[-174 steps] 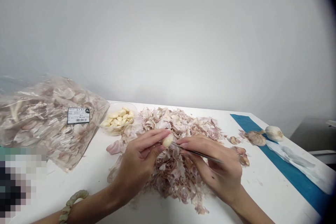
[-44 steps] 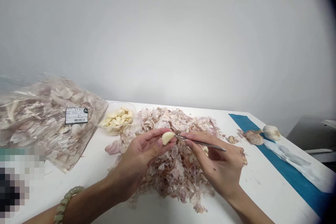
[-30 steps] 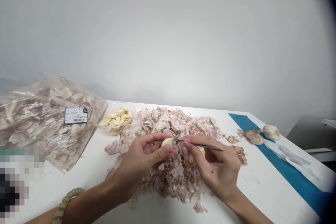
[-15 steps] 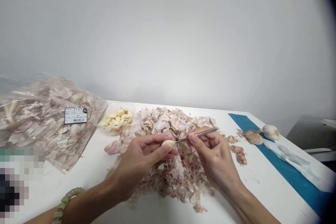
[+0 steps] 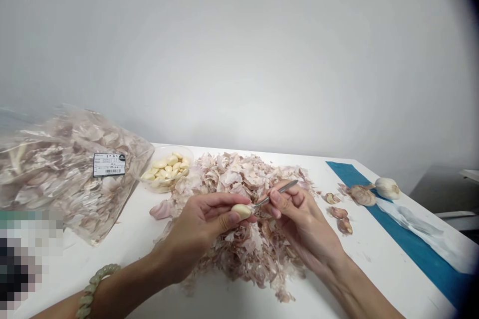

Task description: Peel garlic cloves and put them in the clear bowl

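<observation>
Between the thumb and fingers of my left hand is a pale, peeled garlic clove. My right hand pinches a slim metal tool, perhaps a small knife; its kind is not clear. The tool's tip meets the right end of the clove. Both hands hover over a large heap of garlic skins. Left of the heap, a clear round bowl contains several peeled cloves.
A clear bag of garlic skins with a label fills the left. On the white table, unpeeled cloves lie to the right. Garlic bulbs rest by a blue strip and a white plastic bag.
The clove has shifted slightly right and down in my left fingers. My right hand has tilted the tool more steeply, its handle end moving left.
</observation>
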Demonstrator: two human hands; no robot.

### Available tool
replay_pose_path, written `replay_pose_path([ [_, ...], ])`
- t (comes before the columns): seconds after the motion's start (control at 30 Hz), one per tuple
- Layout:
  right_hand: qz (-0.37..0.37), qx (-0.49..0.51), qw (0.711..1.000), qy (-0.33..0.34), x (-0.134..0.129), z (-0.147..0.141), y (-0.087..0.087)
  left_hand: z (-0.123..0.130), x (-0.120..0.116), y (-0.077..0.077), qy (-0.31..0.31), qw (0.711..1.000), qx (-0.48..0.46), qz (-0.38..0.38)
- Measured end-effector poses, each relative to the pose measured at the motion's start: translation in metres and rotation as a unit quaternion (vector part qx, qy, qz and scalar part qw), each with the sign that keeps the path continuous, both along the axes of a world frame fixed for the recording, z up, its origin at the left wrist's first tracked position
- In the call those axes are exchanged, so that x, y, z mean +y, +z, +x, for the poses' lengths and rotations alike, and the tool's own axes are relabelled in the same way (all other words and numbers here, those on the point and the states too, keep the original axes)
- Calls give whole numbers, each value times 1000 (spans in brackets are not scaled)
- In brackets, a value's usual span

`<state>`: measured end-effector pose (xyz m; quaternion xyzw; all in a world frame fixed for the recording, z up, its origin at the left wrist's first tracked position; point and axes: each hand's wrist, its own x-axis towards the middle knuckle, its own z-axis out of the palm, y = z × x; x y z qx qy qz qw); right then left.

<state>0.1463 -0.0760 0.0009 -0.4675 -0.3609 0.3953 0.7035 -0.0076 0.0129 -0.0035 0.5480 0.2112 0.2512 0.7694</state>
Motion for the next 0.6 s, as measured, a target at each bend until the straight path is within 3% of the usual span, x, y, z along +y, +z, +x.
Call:
replay_pose_path([
  [0.23, -6, 37, 999, 10, -1, -2, 3, -1, 2, 4, 3, 1000, -3, 25],
  [0.6, 10, -5, 1000, 14, -2, -2, 6, -4, 1, 18, -10, 999, 22, 45],
])
